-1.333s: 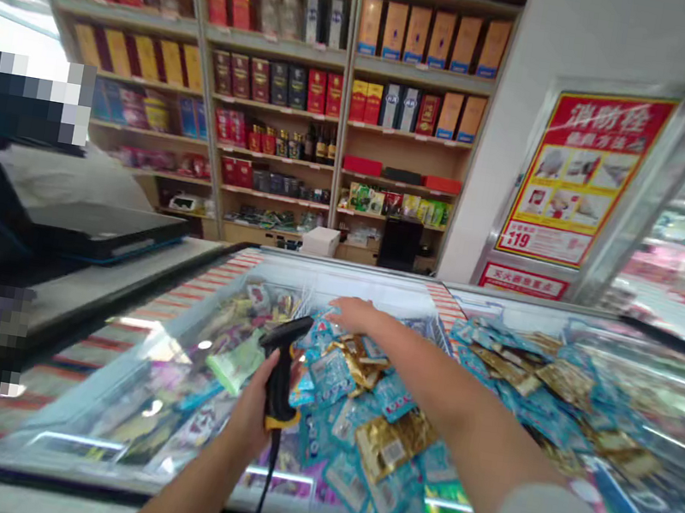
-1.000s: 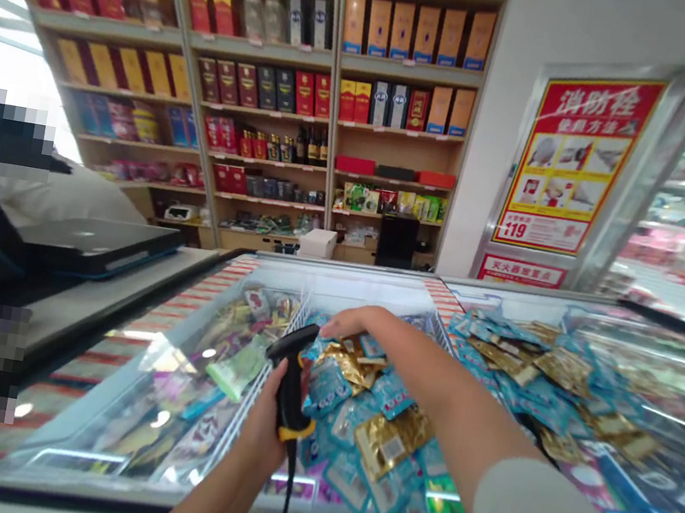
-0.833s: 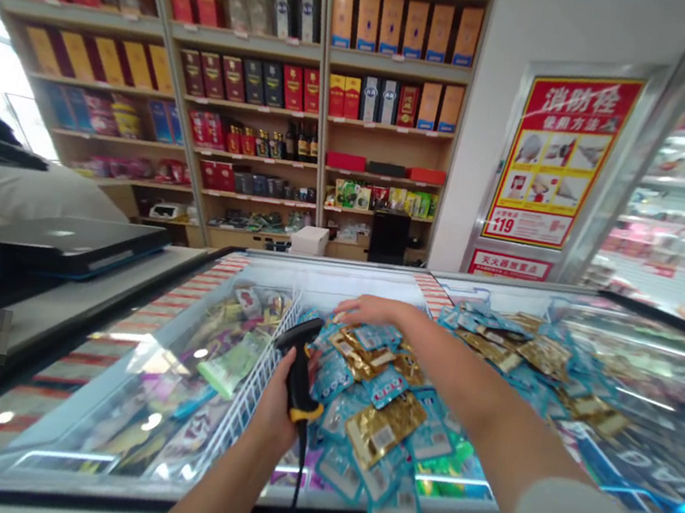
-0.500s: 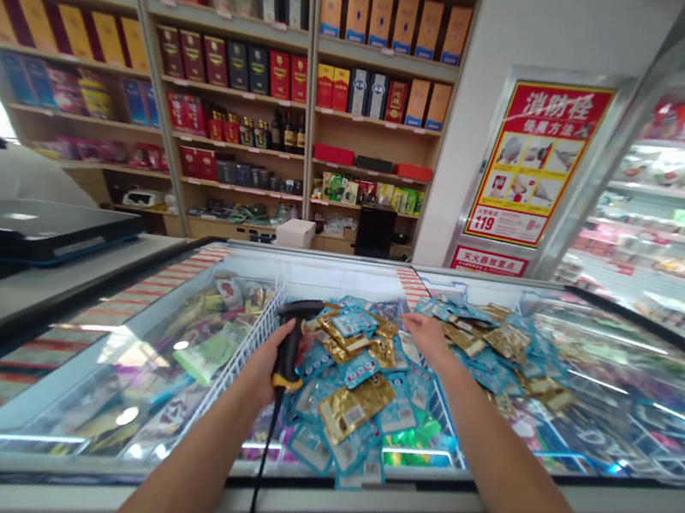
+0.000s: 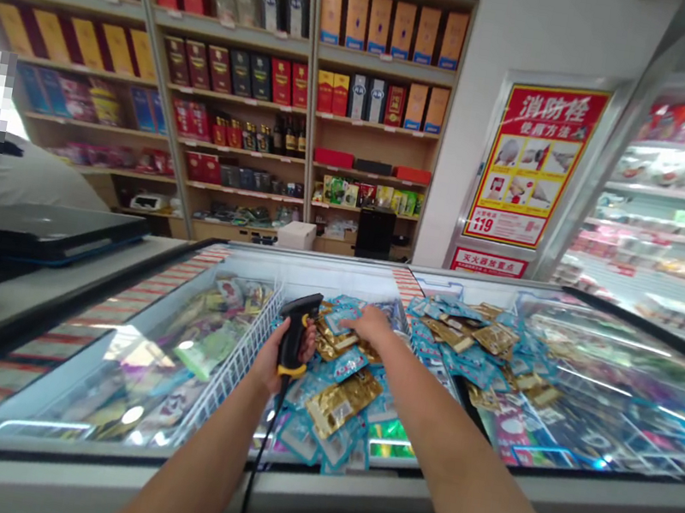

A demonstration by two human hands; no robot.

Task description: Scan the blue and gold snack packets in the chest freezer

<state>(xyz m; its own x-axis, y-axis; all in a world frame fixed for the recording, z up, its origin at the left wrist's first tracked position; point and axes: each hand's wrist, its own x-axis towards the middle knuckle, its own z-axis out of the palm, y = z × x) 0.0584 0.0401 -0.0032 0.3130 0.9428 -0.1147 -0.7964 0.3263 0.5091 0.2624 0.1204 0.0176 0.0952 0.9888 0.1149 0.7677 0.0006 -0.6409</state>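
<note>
My left hand is wrapped around a black and yellow barcode scanner, held upright over the open freezer with its head tilted to the right. A cable runs down from its handle. Over the middle pile, my right hand reaches with its fingers drawn together at a blue packet; how firmly it grips cannot be made out. Beneath both hands lie several blue and gold packets, among them a gold packet near the front. A second pile of blue and gold packets lies to the right.
A white wire divider stands left of the middle pile. Sliding glass covers the freezer's left part. A person in a white top is behind the counter at left. Shelves of boxed goods line the back wall.
My right hand has moved left from the gap between the piles onto the middle pile. The scanner stays in my left hand, turned slightly. The view has shifted a little.
</note>
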